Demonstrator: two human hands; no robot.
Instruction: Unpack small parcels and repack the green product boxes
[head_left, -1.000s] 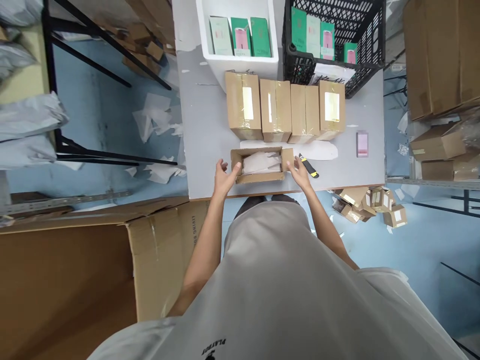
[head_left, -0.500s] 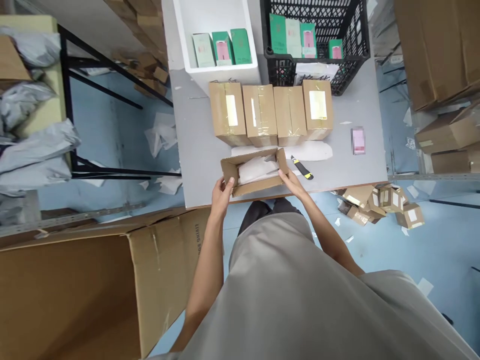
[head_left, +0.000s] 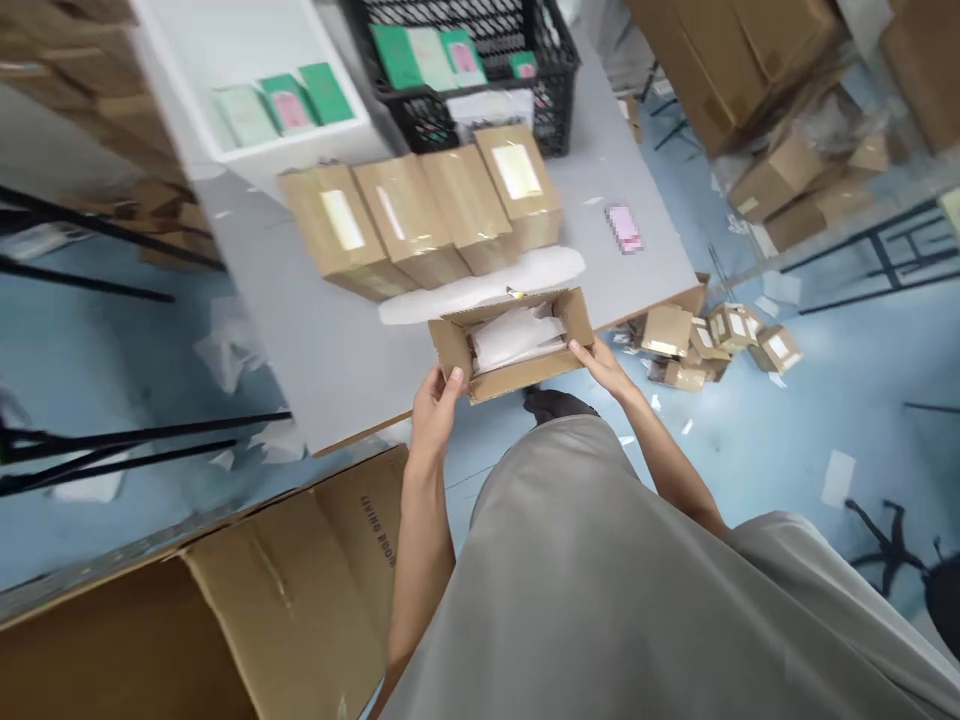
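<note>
I hold a small open cardboard box (head_left: 517, 375) with white wrapping inside, lifted at the near edge of the grey table (head_left: 330, 350). My left hand (head_left: 435, 405) grips its left end with fingers curled round the corner. My right hand (head_left: 604, 365) grips its right end. Behind the box lies a white foam sheet (head_left: 442, 295), and a row of several taped cardboard boxes (head_left: 420, 215) stands beyond that.
A white bin (head_left: 225, 40) and a black crate (head_left: 480, 95) at the table's back hold green and pink cartons. A pink card (head_left: 624, 228) lies on the table at right. A large open carton (head_left: 225, 620) stands at my left. Small boxes (head_left: 712, 340) litter the floor.
Both hands closed on the open box and drew it off the table toward me. My head turned, so the table now appears tilted and shifted left.
</note>
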